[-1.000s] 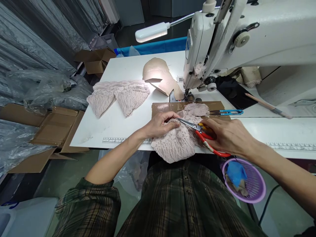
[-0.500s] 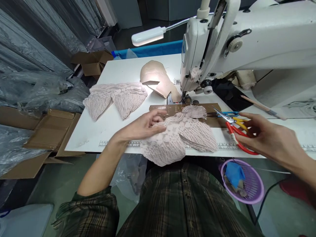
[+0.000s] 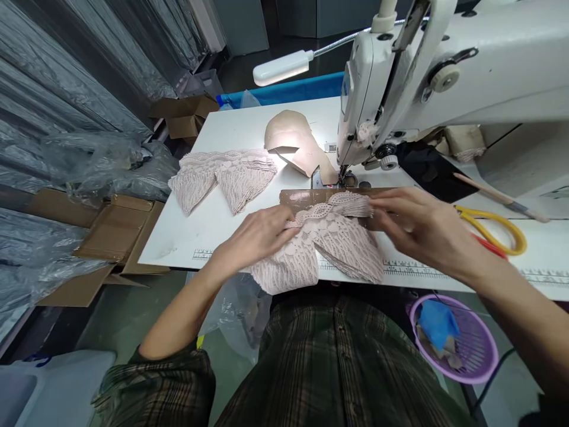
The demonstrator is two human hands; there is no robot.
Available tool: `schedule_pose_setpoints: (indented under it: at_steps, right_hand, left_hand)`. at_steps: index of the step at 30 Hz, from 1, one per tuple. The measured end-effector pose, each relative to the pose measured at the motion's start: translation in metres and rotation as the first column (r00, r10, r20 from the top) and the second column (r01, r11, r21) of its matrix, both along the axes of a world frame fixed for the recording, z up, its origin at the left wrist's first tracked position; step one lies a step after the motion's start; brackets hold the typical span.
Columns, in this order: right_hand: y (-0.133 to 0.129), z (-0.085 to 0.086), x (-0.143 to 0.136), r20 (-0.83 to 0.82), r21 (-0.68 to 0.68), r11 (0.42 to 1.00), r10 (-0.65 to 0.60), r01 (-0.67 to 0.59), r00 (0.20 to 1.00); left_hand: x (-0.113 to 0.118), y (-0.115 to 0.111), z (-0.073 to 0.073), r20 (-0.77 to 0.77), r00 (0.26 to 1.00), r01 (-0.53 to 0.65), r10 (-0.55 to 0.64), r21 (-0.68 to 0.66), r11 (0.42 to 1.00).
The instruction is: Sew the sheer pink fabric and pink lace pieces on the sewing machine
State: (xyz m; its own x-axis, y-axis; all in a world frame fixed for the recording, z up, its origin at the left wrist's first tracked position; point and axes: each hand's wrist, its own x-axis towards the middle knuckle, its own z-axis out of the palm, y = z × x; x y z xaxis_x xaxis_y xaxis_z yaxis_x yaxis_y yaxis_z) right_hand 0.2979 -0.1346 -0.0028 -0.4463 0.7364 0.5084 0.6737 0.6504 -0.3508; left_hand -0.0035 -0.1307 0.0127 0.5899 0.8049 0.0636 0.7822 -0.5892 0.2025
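A stack of pale pink lace pieces [image 3: 288, 270] lies at the table's front edge, partly hanging over it. My left hand [image 3: 262, 234] is closed on the upper left edge of the stack, thumb on top. My right hand [image 3: 420, 222] reaches in from the right, its fingertips pinching the right end of the lace's scalloped band. Under the lace and both hands lies a brown strip [image 3: 300, 197]. The scissors [image 3: 511, 237], with yellow and red handles, rest on the table beside my right wrist, which hides their blades.
Behind the lace stands a white sewing machine [image 3: 360, 101] with its lamp [image 3: 282, 68]. A second lace stack [image 3: 242, 178] and a beige pattern piece [image 3: 293, 133] lie on the table [image 3: 169, 228]. A purple basket [image 3: 482, 350] and open cardboard boxes [image 3: 104, 228] stand below.
My right hand has put the scissors down on the right and moved left to the lace's right end. My left hand has closed on the lace's upper edge. The view has shifted slightly.
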Motion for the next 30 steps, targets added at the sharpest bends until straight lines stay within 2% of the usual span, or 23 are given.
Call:
schedule_pose_setpoints:
  at_steps: [1,2,4,5,6,7,9,12,14,19,24,27,30]
  right_hand:
    - [0.005,0.002,-0.016,-0.006,-0.001,0.998,0.060,-0.060,0.998]
    - [0.009,0.004,-0.031,-0.039,0.016,0.993,0.114,-0.113,0.993]
    - [0.016,0.007,-0.056,-0.126,-0.024,0.975,0.214,-0.219,0.969]
    - [0.019,0.008,-0.065,-0.175,-0.051,0.962,0.256,-0.268,0.951]
    - [0.020,0.007,-0.072,-0.216,-0.087,0.946,0.287,-0.311,0.933]
    - [0.021,0.005,-0.077,-0.248,-0.116,0.932,0.309,-0.344,0.918]
    - [0.019,-0.001,-0.079,-0.276,-0.171,0.910,0.324,-0.378,0.905]
    - [0.013,-0.010,-0.074,-0.280,-0.218,0.904,0.304,-0.369,0.911]
    - [0.008,-0.014,-0.070,-0.274,-0.227,0.906,0.293,-0.358,0.916]
    - [0.005,-0.015,-0.072,-0.224,-0.187,0.917,0.311,-0.353,0.924]
    - [0.008,-0.014,-0.075,-0.069,-0.163,0.923,0.343,-0.349,0.937]
    - [0.007,-0.014,-0.077,0.084,-0.063,0.932,0.360,-0.356,0.929]
    - [0.008,-0.017,-0.081,0.237,0.045,0.941,0.315,-0.335,0.919]
  left_hand:
    - [0.004,-0.003,-0.004,-0.027,0.997,0.081,-0.077,0.172,0.982]
    - [0.007,-0.006,-0.008,-0.069,0.987,0.163,-0.148,0.341,0.926]
    - [0.013,-0.010,-0.014,-0.157,0.954,0.297,-0.254,0.594,0.748]
    - [0.014,-0.012,-0.017,-0.185,0.939,0.337,-0.290,0.668,0.664]
    - [0.015,-0.012,-0.019,-0.196,0.929,0.356,-0.315,0.712,0.605]
    - [0.015,-0.013,-0.022,-0.187,0.925,0.355,-0.331,0.736,0.576]
    - [0.012,-0.013,-0.028,-0.120,0.930,0.318,-0.347,0.737,0.597]
    - [0.007,-0.012,-0.038,0.065,0.934,0.216,-0.351,0.678,0.703]
    - [0.005,-0.013,-0.043,0.160,0.923,0.171,-0.349,0.642,0.747]
    - [0.004,-0.015,-0.046,0.196,0.913,0.160,-0.359,0.636,0.755]
    - [0.002,-0.017,-0.048,0.209,0.913,0.157,-0.350,0.611,0.776]
    - [0.002,-0.017,-0.050,0.221,0.918,0.136,-0.330,0.605,0.785]
    - [0.002,-0.016,-0.052,0.227,0.919,0.122,-0.321,0.612,0.781]
